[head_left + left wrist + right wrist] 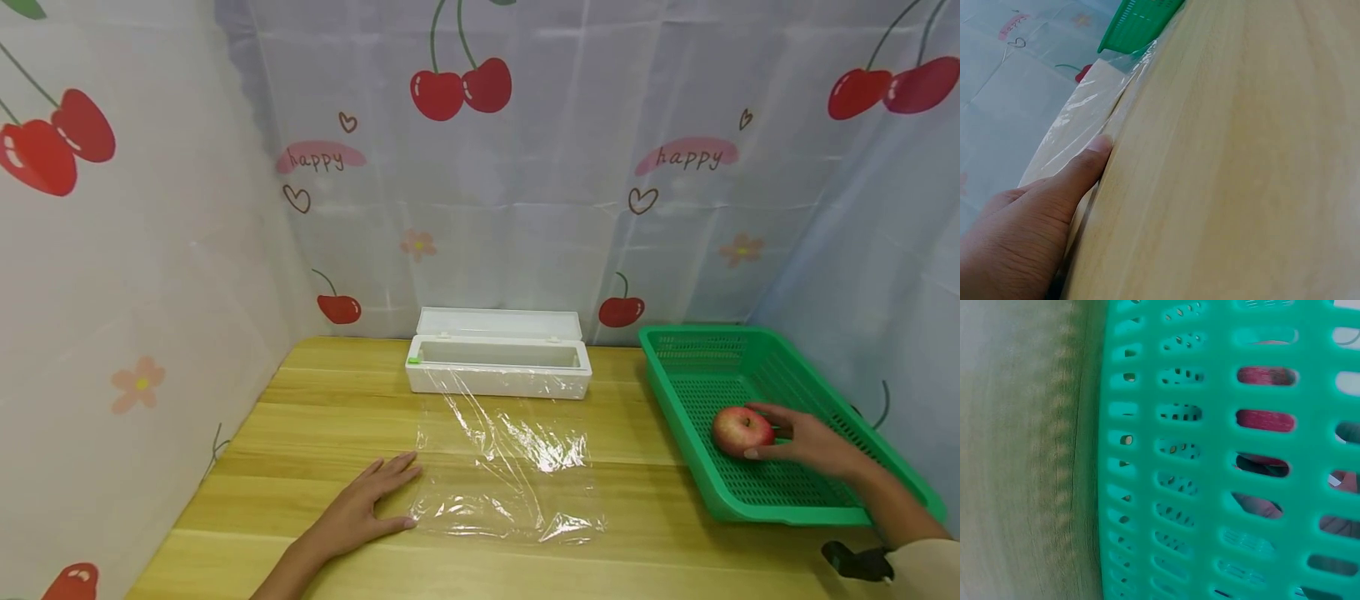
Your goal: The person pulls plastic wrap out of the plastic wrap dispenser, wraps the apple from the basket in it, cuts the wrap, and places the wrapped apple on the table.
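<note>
Now, inside the green basket (697,396), the right grip (810,442) holds the red apple (738,432) between thumb and fingers, while left of that basket the left grip (363,508) lies loose, fingers spread, on the surface (330,417) beside the clear film (506,467).

Probably a makeshift booth: cherry-print cloth (510,208) surrounds a wood-grain table (322,425)

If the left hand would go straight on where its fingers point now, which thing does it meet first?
Most likely the clear plastic film spread on the table. The left hand lies right at its side edge, though whether they touch is hard to tell.
</note>
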